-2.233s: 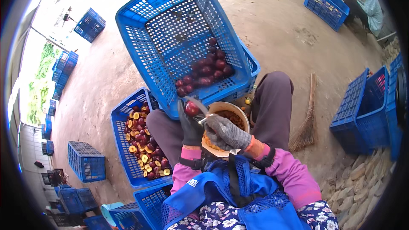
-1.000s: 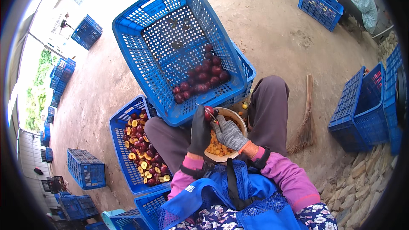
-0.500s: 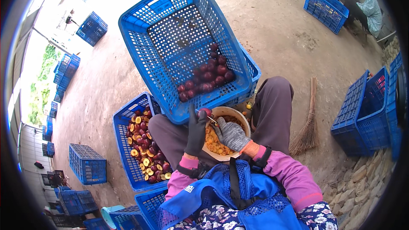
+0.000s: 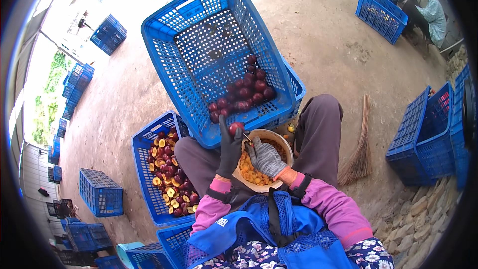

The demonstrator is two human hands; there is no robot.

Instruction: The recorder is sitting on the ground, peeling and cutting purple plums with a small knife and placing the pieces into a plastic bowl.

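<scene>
My left hand, in a dark glove, is closed round a dark red plum just above the near rim of a tilted blue crate. Several whole plums lie in that crate's lower corner. My right hand, in a grey knitted glove, grips a small tool with a thin metal blade, its tip close to the plum. Under my right hand a pale round bucket holds yellow-orange fruit pieces. Left of my knee, another blue crate contains cut plums with yellow flesh showing.
A straw broom lies right of my knee. Stacked blue crates stand at the right by a stone pile. One crate sits on the floor at left. A person sits far right beside a crate.
The plum in my left hand has come down slightly, and more of it shows. My right hand stays over the bucket with the blade near the plum. The view has shifted a little.
</scene>
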